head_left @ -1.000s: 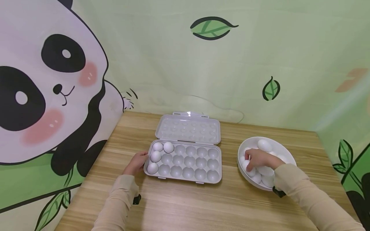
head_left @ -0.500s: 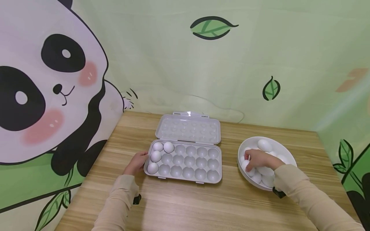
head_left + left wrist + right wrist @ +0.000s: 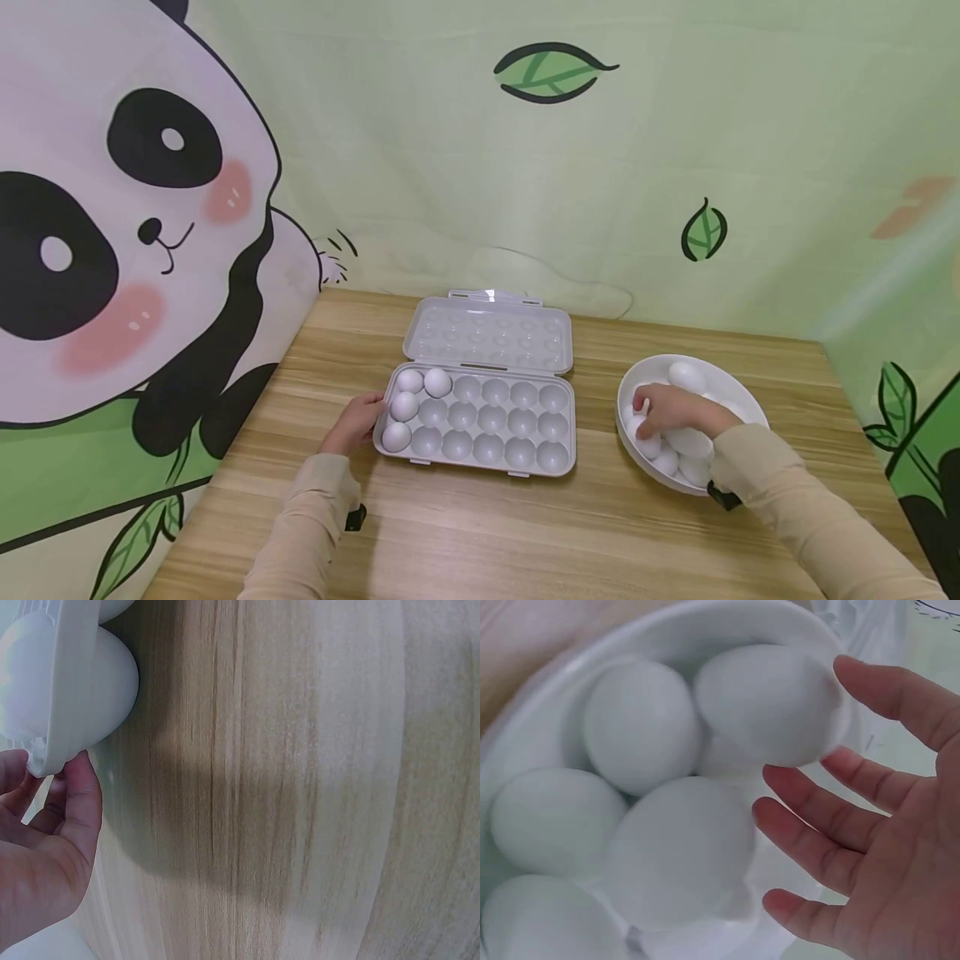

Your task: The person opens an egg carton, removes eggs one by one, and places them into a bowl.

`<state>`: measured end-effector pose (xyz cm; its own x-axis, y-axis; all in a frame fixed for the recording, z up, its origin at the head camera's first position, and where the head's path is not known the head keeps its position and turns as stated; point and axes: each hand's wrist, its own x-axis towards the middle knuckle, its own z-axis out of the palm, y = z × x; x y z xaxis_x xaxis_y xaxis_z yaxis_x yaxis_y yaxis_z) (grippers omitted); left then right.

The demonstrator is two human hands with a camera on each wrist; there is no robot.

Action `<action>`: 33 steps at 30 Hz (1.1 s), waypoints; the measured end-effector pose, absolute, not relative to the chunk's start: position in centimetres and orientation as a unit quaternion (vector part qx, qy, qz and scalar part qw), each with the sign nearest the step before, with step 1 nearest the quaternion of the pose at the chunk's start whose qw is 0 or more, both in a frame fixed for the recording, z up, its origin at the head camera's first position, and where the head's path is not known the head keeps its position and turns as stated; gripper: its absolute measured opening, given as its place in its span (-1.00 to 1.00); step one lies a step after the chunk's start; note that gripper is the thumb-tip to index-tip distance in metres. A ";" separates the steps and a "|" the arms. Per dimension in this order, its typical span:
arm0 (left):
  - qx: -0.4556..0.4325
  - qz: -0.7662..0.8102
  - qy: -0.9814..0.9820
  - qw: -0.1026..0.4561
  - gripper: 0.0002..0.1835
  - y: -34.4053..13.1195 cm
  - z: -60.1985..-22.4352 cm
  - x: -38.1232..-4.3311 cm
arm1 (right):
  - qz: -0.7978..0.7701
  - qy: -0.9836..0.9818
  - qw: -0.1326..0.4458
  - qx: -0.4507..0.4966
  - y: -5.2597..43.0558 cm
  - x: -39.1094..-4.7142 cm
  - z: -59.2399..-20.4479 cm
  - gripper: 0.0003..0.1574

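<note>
My left hand [image 3: 354, 425] grips the left rim of the light grey egg tray [image 3: 491, 421], thumb above and fingers below in the left wrist view. The tray's lid [image 3: 487, 333] is folded back. Several white eggs [image 3: 405, 407] fill the tray's left column, with one more [image 3: 437, 383] at the top of the second column. My right hand [image 3: 675, 408] reaches into a white bowl [image 3: 742, 387] of white eggs. In the right wrist view, its thumb and fingertips pinch the end of an egg [image 3: 765, 705] beside the bowl wall.
The wood-grain table [image 3: 480, 533] carries the tray in the middle and the bowl at the right. A green fabric backdrop [image 3: 420, 183] with a panda [image 3: 150, 208] and leaves rises behind the table and at both sides.
Inside the bowl my right hand has shifted slightly upward in the head view, its thumb lifting a little. My left hand and the tray have stayed where they were.
</note>
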<state>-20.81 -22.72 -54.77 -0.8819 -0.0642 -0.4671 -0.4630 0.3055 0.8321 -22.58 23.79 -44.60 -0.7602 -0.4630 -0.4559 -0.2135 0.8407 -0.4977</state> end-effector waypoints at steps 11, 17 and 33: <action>-0.164 0.575 0.783 0.175 -0.55 -22.7 -54.4 -20.6 | -0.281 0.919 0.187 -0.205 19.9 -24.7 -43.5 -0.57; -0.163 0.580 0.778 0.176 -0.56 -22.6 -53.7 -20.4 | -0.341 0.894 0.148 -0.249 14.9 -25.4 -44.1 -0.62; -0.104 0.639 0.744 0.163 -0.61 -27.3 -66.0 -25.3 | -0.339 0.900 0.199 -0.190 2.9 -27.2 -49.0 -0.45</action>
